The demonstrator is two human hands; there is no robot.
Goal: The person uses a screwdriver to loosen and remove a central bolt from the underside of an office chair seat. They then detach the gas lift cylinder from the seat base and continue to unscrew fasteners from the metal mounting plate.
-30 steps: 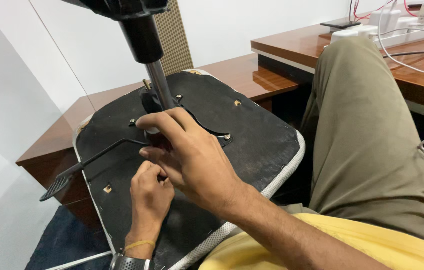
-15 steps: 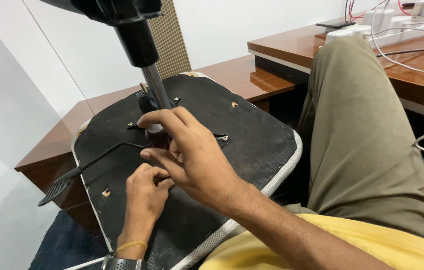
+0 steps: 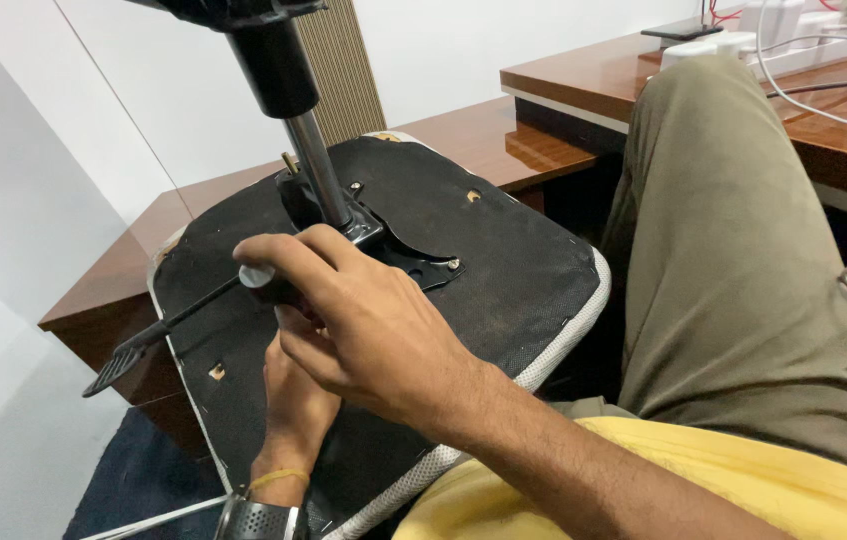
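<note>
A: Where, reckoned from the metal column (image 3: 321,172)?

B: Just in front of its foot, on the black underside of the upturned seat (image 3: 503,250). Right hand (image 3: 363,330) curled tight round a pale-capped handle (image 3: 259,275), cap poking out beside the index finger. Working end hidden under the palm.

A: And the left hand (image 3: 291,400)?

B: Further out from the column, tucked beneath the right, yellow band at the wrist. Fingers covered, so cannot tell whether pinching or only bracing.

A: Anything else close to the column?

B: Black mounting plate (image 3: 413,262) bolted round its foot. Thin lever (image 3: 143,345) running off to the column's left, paddle end out past the seat edge. Olive trouser leg (image 3: 743,260) to the column's right, wooden desk (image 3: 483,140) behind it.

A: How to do this well?

B: Probably by keeping the handle square to the seat, pressing straight down and turning from the wrist, not the elbow. Left hand low, steadying near the hidden end. Seat held firm against the leg to stop rocking. Knuckles kept clear of the lever.

A: Different from half a second back?

B: Right-hand fingers then longer and looser across the plate, no cap showing; now bunched into a fist, cap in view. Left hand more covered than before. Column, seat and lever unmoved.
</note>
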